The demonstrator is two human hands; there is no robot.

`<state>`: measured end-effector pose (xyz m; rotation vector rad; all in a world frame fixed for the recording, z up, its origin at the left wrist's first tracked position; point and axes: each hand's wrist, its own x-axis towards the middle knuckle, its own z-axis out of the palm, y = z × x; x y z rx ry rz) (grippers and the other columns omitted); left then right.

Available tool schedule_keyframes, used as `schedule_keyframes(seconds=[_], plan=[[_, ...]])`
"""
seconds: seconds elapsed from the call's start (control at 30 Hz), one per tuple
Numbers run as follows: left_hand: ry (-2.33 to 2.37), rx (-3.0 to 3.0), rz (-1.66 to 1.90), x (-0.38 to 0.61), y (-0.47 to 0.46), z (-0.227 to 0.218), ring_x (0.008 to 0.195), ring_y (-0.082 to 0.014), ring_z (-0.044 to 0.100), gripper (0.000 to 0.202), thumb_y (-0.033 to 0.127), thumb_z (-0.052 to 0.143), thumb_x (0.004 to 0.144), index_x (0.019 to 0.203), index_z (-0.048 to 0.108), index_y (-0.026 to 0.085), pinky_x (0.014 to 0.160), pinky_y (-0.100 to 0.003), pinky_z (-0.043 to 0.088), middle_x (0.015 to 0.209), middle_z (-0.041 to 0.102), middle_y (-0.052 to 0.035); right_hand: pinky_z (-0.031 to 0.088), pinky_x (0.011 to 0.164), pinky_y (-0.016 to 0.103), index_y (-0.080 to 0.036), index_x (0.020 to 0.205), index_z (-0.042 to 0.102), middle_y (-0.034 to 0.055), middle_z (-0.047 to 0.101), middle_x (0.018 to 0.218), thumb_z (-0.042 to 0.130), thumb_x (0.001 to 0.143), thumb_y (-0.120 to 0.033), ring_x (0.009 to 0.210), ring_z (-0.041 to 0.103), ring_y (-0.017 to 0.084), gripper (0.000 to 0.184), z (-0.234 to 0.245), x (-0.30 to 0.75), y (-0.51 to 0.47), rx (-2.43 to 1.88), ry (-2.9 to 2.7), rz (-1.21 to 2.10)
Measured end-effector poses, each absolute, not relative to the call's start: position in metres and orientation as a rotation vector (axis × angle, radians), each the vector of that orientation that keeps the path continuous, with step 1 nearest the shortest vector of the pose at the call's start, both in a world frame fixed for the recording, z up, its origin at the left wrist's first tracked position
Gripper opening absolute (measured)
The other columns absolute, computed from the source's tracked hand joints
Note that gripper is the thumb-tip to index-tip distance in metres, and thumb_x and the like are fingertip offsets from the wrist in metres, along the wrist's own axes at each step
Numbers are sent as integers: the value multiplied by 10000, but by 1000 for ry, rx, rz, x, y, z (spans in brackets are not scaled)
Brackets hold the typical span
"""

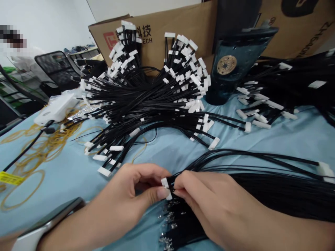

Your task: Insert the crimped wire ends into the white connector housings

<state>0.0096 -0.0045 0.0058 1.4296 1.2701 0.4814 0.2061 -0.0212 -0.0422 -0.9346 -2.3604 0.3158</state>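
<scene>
Between the thumb and fingers of my left hand point(142, 190) is a small white connector housing point(165, 184). My right hand point(206, 193) is closed just to its right, pinching a thin black wire at the housing's edge; the wire's tip is hidden. Beneath both hands lies a thick bundle of black wires point(274, 193), with bare metal terminals point(169, 223) at its left end. Several black wires curve from the housing over my right hand to another white connector point(326, 170) at the right edge.
Behind my hands lies a large heap of wire harnesses point(146, 94) with white connectors. A dark blue tumbler point(227, 69) stands before cardboard boxes point(167, 31). More harnesses point(261, 104) lie at right. Yellow rubber bands point(44, 146) and a white device point(56, 109) are at left. A person point(28, 62) is beyond.
</scene>
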Motion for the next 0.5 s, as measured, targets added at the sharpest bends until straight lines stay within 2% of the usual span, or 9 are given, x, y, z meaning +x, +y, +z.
schedule_keyframes(seconds=[0.07,0.23,0.37,0.5], plan=[[1269,1413,469,8,-6,5,725,-207,706,69,271,711,817,804,763,228,684,-280,554,758,788,-5,417,487,213,-192,827,525,-25,610,664,356,934,-41,532,598,108,251,-39,206,-21,-935,-2354,446],[1370,1386,517,1,-12,-3,846,-239,723,220,362,727,854,1033,748,236,756,-314,560,902,800,-39,497,585,212,-211,887,568,-8,634,752,385,978,-82,649,624,124,242,-24,213,-19,-1018,-2238,567],[1357,1385,513,-1,-11,-4,824,-228,709,220,374,712,864,1031,740,233,751,-313,555,866,779,-27,523,645,247,-198,878,620,32,610,807,390,991,-88,706,601,151,279,-20,219,-17,-1020,-2237,420],[1341,1354,554,-2,-8,-2,814,-214,706,213,370,738,845,1008,733,232,740,-301,560,855,769,-12,527,627,242,-196,852,637,14,590,752,375,1026,-131,668,589,148,321,-27,218,-14,-972,-2304,457]])
